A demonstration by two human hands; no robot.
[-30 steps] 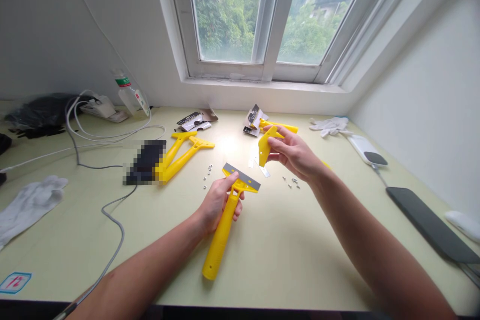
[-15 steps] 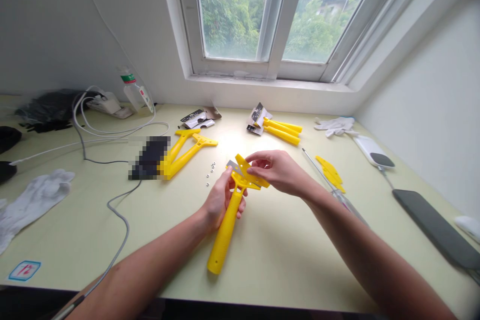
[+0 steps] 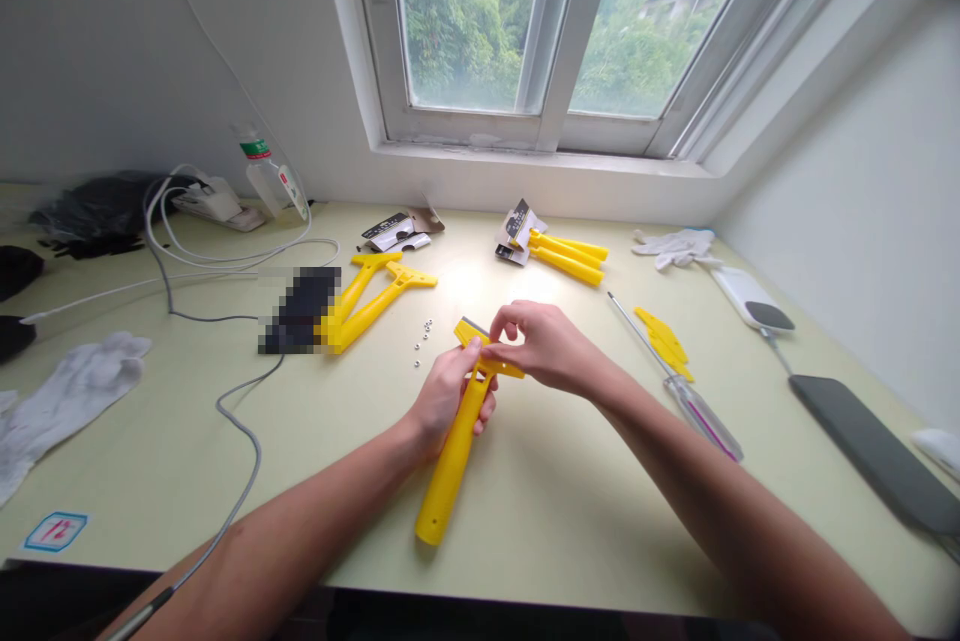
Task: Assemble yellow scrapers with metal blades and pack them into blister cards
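Observation:
My left hand [image 3: 447, 393] is closed around the neck of a yellow scraper [image 3: 451, 466], its long handle pointing down toward me. On the scraper's head lies a yellow cover plate [image 3: 466, 333], with a thin grey blade edge [image 3: 474, 325] showing along its far side. Thumb and fingers of my right hand [image 3: 541, 346] are closed in a pinch at the middle of this plate; the fingertips partly hide it. Several small metal nuts [image 3: 426, 335] lie on the table to the left of the head.
Two yellow scraper handles [image 3: 382, 306] lie left, beside a pixelated dark object [image 3: 300, 311]. Packaged yellow scrapers [image 3: 566, 259] are at the back. A screwdriver [image 3: 701, 421] and yellow plates [image 3: 664, 341] lie right. White gloves [image 3: 82, 401], cables and a power bank [image 3: 862, 441] flank the table [image 3: 600, 521].
My right hand has moved slightly left and brought the yellow plate down flat over the scraper's head, covering most of the blade. The left hand keeps its hold.

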